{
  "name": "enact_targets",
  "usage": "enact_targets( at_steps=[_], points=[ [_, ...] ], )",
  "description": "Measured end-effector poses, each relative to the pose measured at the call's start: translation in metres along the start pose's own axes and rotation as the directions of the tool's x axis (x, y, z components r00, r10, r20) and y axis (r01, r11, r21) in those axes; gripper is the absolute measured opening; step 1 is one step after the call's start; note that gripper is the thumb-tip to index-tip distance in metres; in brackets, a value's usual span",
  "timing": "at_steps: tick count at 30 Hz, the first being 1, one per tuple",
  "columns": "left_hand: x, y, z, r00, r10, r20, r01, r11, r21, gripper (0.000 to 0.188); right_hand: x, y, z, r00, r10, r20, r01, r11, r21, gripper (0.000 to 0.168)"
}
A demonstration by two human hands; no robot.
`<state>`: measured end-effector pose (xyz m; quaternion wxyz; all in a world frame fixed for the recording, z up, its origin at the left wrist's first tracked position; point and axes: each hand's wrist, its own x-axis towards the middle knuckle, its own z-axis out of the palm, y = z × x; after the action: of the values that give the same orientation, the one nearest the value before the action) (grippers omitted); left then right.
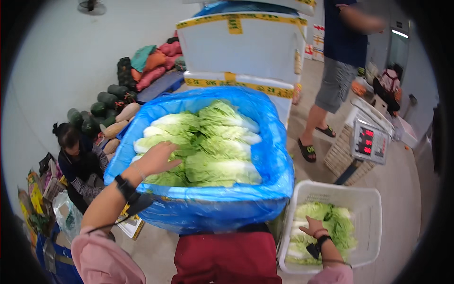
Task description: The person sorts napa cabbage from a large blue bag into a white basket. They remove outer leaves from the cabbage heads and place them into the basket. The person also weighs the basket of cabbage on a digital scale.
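Heads of napa cabbage (pixel 223 152) lie in two rows inside a box lined with a blue plastic bag (pixel 212 206), straight in front of me. My left hand (pixel 158 159) rests with fingers apart on the cabbages in the left row, gripping none of them. To the lower right stands a white plastic basket (pixel 369 213) with more napa cabbages (pixel 340 227) in it. My right hand (pixel 314 227) is over these, its fingers spread; whether they touch the leaves is not clear. Each wrist wears a black band with a small device.
Foam boxes (pixel 241 49) are stacked behind the blue-lined box. A digital scale (pixel 369 142) stands right, near a woven basket (pixel 340 145). A person in shorts (pixel 333 85) stands beyond; another person (pixel 78 156) crouches left near squashes (pixel 115 129). A third person (pixel 388 85) sits far right.
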<state>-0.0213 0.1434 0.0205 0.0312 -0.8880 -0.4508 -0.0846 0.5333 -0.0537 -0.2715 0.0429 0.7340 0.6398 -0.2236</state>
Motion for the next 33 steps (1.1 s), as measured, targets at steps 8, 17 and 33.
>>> enact_targets(
  at_steps=[8,17,33],
  points=[
    [0.062,-0.062,0.046,0.941,-0.08,0.328,-0.062,0.915,0.399,0.076,-0.083,-0.01,-0.013,0.879,0.102,-0.466,0.05,0.951,0.304,0.055],
    [0.068,-0.072,0.073,0.969,0.055,0.24,-0.134,0.935,0.327,0.027,-0.106,-0.054,-0.054,0.904,0.176,-0.389,-0.013,0.922,0.387,0.04],
    [0.014,-0.087,-0.074,0.897,-0.399,-0.188,0.343,0.899,-0.272,0.025,-0.097,-0.058,-0.053,0.772,0.144,-0.62,0.215,0.857,0.467,0.027]
  ],
)
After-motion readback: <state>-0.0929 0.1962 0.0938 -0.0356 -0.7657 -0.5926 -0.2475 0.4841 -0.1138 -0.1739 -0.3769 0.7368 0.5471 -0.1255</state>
